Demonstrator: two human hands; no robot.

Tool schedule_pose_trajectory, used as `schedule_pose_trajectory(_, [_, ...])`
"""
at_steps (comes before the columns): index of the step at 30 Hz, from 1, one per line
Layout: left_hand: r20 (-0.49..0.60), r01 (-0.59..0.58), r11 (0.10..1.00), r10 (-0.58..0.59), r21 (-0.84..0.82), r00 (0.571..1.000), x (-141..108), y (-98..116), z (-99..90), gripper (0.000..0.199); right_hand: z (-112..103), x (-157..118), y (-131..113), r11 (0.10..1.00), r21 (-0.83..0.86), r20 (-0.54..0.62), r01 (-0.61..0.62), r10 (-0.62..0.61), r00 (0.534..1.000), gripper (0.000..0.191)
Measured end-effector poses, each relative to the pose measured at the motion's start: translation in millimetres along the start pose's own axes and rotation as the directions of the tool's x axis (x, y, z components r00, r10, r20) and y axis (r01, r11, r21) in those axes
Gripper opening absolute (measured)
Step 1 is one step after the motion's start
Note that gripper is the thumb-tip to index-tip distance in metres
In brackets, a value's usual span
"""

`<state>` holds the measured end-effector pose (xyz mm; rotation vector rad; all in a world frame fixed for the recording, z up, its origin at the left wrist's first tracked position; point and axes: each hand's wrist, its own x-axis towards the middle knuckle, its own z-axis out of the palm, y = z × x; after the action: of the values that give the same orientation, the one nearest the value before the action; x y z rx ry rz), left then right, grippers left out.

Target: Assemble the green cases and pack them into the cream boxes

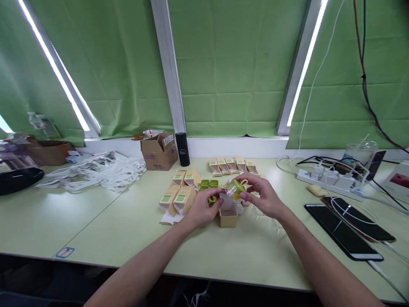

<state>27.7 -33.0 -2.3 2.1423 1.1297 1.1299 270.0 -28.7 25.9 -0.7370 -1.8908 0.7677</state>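
My right hand [263, 196] pinches a small clear jar with a green lid and a yellow loop [237, 189], tilted above an open small cardboard box [228, 220]. At the left edge of this box is my left hand [204, 208], its thumb and index finger curled against the box; the exact contact is partly hidden. Green square lids [209, 183] lie just behind my left hand. To its left stand several kraft-coloured boxes with green labels [181, 198]. More such boxes [232, 165] form a row farther back. Clear plastic pieces lie partly hidden under my right hand.
White straps [99, 170] are heaped on the left, near a brown carton [159, 152] and a black cylinder [182, 149]. On the right are a power strip [329, 182] with cables and two phones [343, 231]. The table's front edge runs below my forearms.
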Motion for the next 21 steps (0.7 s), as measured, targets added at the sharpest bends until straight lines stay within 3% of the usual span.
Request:
schedule_pose_trajectory(7, [0.04,0.011,0.997,-0.008,-0.08,0.999,2.0,-2.7,-1.9,0.038,10.6,-1.0,-3.6,0.995,-0.093,0.02,-0.03,0.032,0.999,0.035])
schedule_pose_trajectory(15, [0.057,0.072,0.993,-0.067,-0.091,0.996,3.1,-8.8,-0.7,0.052,7.5,0.8,-0.2,0.971,-0.224,0.054,-0.087,0.101,0.993,0.029])
schedule_pose_trajectory(21, [0.058,0.087,0.988,-0.08,-0.124,0.995,4.1,-9.1,-0.4,0.058,10.9,-0.4,-1.2,0.941,-0.333,0.149,-0.062,0.117,0.982,0.022])
